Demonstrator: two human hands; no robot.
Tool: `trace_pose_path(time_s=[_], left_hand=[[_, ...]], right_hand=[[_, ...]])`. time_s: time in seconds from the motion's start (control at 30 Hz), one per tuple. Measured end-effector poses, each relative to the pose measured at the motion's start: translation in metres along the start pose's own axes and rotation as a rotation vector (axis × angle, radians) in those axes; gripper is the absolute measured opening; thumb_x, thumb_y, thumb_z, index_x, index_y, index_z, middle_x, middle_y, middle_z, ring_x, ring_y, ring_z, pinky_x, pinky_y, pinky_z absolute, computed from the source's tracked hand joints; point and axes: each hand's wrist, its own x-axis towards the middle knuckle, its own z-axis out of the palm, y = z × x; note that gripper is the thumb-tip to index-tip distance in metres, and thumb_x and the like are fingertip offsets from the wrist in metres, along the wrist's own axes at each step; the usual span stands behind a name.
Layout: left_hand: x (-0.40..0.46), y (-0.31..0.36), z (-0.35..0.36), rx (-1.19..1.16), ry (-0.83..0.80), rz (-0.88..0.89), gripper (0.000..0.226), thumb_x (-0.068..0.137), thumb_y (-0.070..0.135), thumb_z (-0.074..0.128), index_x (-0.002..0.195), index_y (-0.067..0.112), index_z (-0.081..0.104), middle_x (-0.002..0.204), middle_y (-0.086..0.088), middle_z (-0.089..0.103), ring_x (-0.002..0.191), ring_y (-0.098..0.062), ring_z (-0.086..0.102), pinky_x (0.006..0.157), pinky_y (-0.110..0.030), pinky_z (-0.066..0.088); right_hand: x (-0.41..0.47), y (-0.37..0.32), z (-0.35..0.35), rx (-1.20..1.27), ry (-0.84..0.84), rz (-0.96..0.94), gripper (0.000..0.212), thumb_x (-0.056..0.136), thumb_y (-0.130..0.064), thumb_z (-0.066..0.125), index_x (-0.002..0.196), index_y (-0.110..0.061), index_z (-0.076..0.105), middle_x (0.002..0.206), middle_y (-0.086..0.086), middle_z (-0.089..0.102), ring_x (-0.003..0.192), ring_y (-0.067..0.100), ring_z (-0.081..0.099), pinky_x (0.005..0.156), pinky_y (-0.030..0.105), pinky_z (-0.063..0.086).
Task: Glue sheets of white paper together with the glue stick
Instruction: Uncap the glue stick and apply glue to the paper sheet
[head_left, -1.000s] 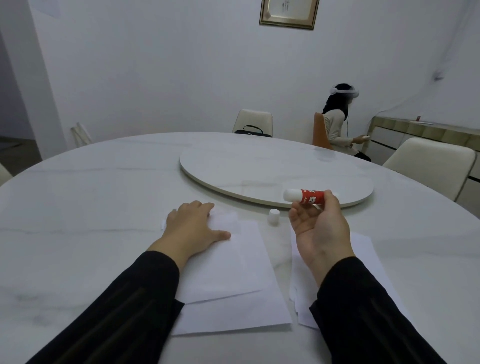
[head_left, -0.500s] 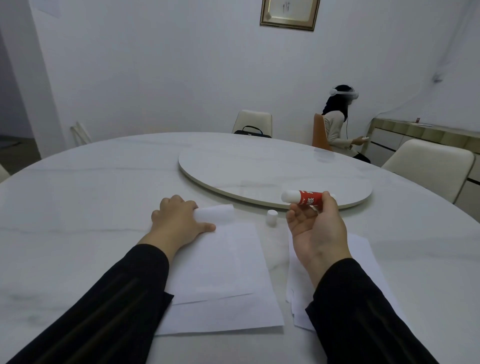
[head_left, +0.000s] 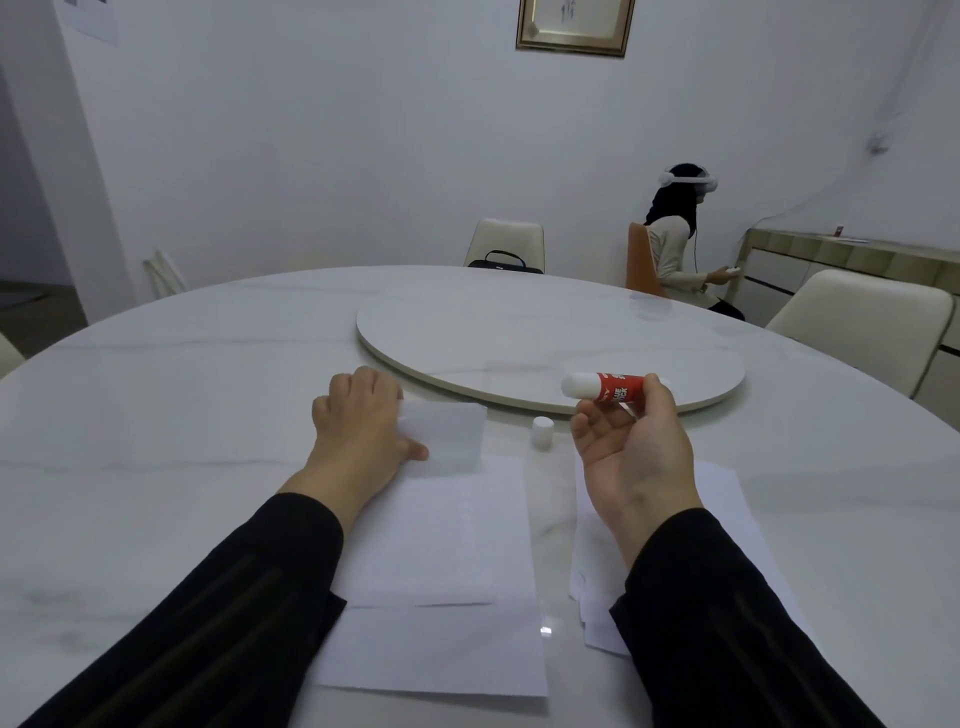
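Left hand: fingers curled, pressing folded white paper sheet onto white marble worktop.
Right hand: pinching red-and-white plastic glue stick, white tip toward 9 o'clock.
Small white cylindrical cap: upright between hands.

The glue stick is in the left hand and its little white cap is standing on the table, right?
Not quite. The head view shows the glue stick held in the right hand, not the left. Its white cap does stand on the table.
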Motion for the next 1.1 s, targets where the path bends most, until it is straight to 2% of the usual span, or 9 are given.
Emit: trace_pose_path(time_s=[0.07, 0.2, 0.3, 0.4, 0.5, 0.63, 0.77, 0.9, 1.1], left_hand=[[0.004, -0.002, -0.012, -0.132, 0.027, -0.007, 0.025, 0.081, 0.038, 0.065, 0.088, 0.025, 0.045, 0.100, -0.003, 0.056, 0.104, -0.030, 0.044, 0.075, -0.031, 0.022], [0.013, -0.014, -0.048, -0.620, -0.176, 0.007, 0.019, 0.080, 0.032, 0.067, 0.066, 0.031, 0.053, 0.073, 0.008, 0.056, 0.072, -0.017, 0.054, 0.057, -0.029, 0.034], [0.009, -0.012, -0.045, -0.526, -0.290, 0.023, 0.018, 0.077, 0.034, 0.071, 0.067, 0.028, 0.057, 0.071, 0.008, 0.054, 0.061, -0.009, 0.050, 0.051, -0.026, 0.033], [-0.006, -0.003, -0.015, -0.354, -0.320, 0.036, 0.014, 0.076, 0.036, 0.069, 0.075, 0.030, 0.057, 0.083, 0.008, 0.057, 0.077, -0.011, 0.055, 0.069, -0.028, 0.041], [-0.011, 0.001, -0.005, -0.091, -0.260, 0.098, 0.037, 0.080, 0.041, 0.064, 0.115, 0.032, 0.053, 0.115, 0.008, 0.057, 0.111, -0.017, 0.051, 0.094, -0.036, 0.033], [-0.023, 0.003, -0.010, -0.242, -0.347, 0.302, 0.058, 0.090, 0.045, 0.051, 0.143, 0.030, 0.033, 0.152, 0.010, 0.031, 0.140, -0.010, 0.025, 0.116, -0.030, 0.017], [-0.045, 0.000, -0.003, -0.116, -0.627, 0.424, 0.072, 0.090, 0.060, 0.034, 0.150, 0.030, 0.006, 0.158, 0.016, 0.000, 0.144, 0.000, -0.005, 0.113, -0.022, -0.004], [-0.049, -0.002, 0.000, -0.026, -0.613, 0.467, 0.070, 0.093, 0.058, 0.024, 0.150, 0.028, -0.005, 0.158, 0.013, -0.009, 0.143, -0.002, -0.011, 0.113, -0.021, -0.008], [-0.057, -0.002, -0.001, 0.002, -0.611, 0.459, 0.068, 0.094, 0.056, 0.021, 0.149, 0.027, -0.006, 0.159, 0.012, -0.010, 0.143, -0.002, -0.012, 0.114, -0.022, -0.008]], right_hand=[[0.000, -0.001, 0.000, 0.014, 0.002, 0.000, 0.028, 0.096, -0.034, 0.049, 0.085, -0.009, 0.057, 0.055, 0.005, 0.068, 0.044, 0.015, 0.062, 0.045, 0.021, 0.052], [0.001, -0.005, 0.001, 0.048, 0.002, -0.013, 0.028, 0.096, -0.034, 0.049, 0.086, -0.009, 0.056, 0.054, 0.005, 0.068, 0.042, 0.015, 0.061, 0.046, 0.021, 0.052], [0.001, -0.004, 0.001, 0.022, 0.002, -0.014, 0.028, 0.096, -0.035, 0.049, 0.088, -0.009, 0.056, 0.059, 0.006, 0.067, 0.044, 0.015, 0.061, 0.046, 0.021, 0.051], [-0.001, -0.002, 0.002, -0.062, -0.035, -0.030, 0.027, 0.097, -0.034, 0.048, 0.087, -0.010, 0.057, 0.067, 0.007, 0.067, 0.044, 0.014, 0.060, 0.044, 0.021, 0.051], [-0.003, 0.003, 0.003, -0.273, -0.106, -0.094, 0.025, 0.099, -0.031, 0.044, 0.093, -0.010, 0.055, 0.074, 0.011, 0.069, 0.046, 0.014, 0.061, 0.044, 0.023, 0.052], [-0.007, 0.020, 0.004, -0.718, -0.230, -0.281, 0.016, 0.097, -0.027, 0.048, 0.094, -0.012, 0.053, 0.082, 0.010, 0.065, 0.055, 0.015, 0.061, 0.052, 0.028, 0.055], [-0.005, 0.037, 0.000, -1.029, -0.367, -0.320, 0.009, 0.094, -0.022, 0.053, 0.093, -0.014, 0.056, 0.082, 0.002, 0.068, 0.065, 0.012, 0.065, 0.066, 0.031, 0.058], [0.001, 0.044, -0.003, -1.162, -0.438, -0.316, 0.007, 0.094, -0.015, 0.050, 0.092, -0.017, 0.057, 0.084, -0.001, 0.069, 0.081, 0.018, 0.067, 0.073, 0.029, 0.056], [-0.005, 0.047, -0.003, -1.213, -0.511, -0.334, 0.021, 0.094, -0.007, 0.045, 0.087, -0.023, 0.056, 0.084, -0.005, 0.069, 0.076, 0.005, 0.064, 0.070, 0.013, 0.051]])
